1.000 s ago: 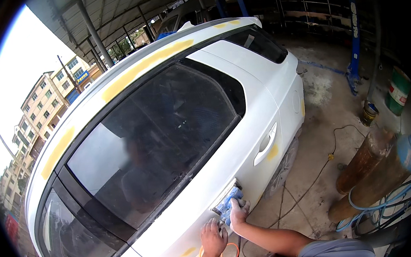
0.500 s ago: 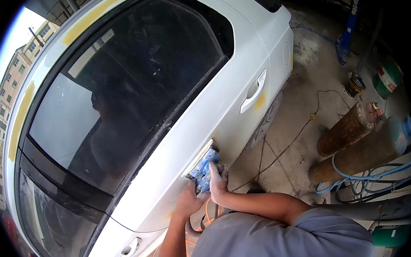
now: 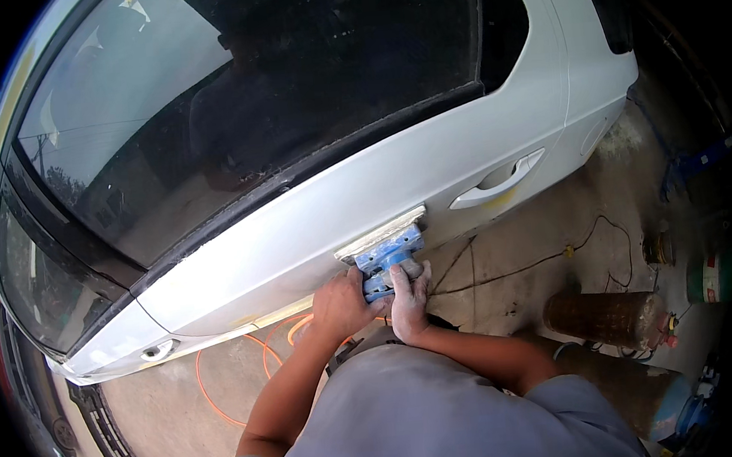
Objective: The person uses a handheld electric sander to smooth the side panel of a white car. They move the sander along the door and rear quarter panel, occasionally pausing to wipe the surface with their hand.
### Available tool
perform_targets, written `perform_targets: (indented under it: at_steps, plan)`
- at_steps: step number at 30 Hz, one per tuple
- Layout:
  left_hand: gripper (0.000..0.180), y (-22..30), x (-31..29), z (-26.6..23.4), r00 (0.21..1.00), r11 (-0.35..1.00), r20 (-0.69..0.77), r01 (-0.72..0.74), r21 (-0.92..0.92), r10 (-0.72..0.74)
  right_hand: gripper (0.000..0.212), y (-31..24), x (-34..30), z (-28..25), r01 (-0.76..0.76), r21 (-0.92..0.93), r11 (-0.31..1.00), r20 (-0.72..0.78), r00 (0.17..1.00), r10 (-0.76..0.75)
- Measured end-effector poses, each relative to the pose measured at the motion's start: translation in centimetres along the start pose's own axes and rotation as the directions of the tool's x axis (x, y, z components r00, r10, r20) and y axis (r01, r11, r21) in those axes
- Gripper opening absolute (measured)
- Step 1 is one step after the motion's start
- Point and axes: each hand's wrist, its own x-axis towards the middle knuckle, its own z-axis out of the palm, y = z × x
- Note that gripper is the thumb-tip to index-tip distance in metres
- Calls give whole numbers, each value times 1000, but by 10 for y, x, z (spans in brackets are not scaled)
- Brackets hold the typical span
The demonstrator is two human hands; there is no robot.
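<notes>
the white car door [image 3: 322, 215] could get gouged if the blue sander [image 3: 390, 245], set against it and gripped by the left hand [image 3: 342, 303] and right hand [image 3: 408, 304], tipped onto its pale pad's [image 3: 381, 232] corner under uneven pressure.

One left hand [image 3: 340, 305], one right hand [image 3: 408, 304] and one grey shirt [image 3: 422, 396] are seen, along with one blue sander [image 3: 389, 248] and one white car [image 3: 297, 221]. On the car, two door handles [image 3: 496, 192] and two door windows [image 3: 353, 66] can be counted. Two gas cylinders [image 3: 605, 320], one green drum [image 3: 715, 277], one small bucket [image 3: 658, 250], one dark slatted car part [image 3: 112, 442] and one yellow cord connector [image 3: 569, 250] are counted on the floor [image 3: 175, 424].
</notes>
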Motion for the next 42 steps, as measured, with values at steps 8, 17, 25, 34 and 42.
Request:
perform_targets:
  at_steps: [8, 17, 25, 34, 42]
  plan:
    - [64, 8, 2, 5, 997, 996, -42, 55, -73, -58, 91, 0, 5, -36, 71, -229, 971, 204, 979, -24]
    - [68, -44, -32, -16, 995, 998, -80, 57, -38, -59, 72, 18, 28, -51, 673, -335, 659, 747, 616, -249]
    - [66, 20, 5, -24, 999, 999, -14, 29, -42, -30, 71, 6, 72, -102, 803, -366, 470, 654, 581, -484]
    - [62, -21, -28, -59, 994, 996, 83, 63, 60, -68, 81, 19, 54, -54, 934, -204, 292, 828, 324, -458]
    - [60, 15, -3, -43, 999, 999, 22, 31, 16, -31, 81, -20, 86, -91, 939, -201, 278, 845, 310, -436]
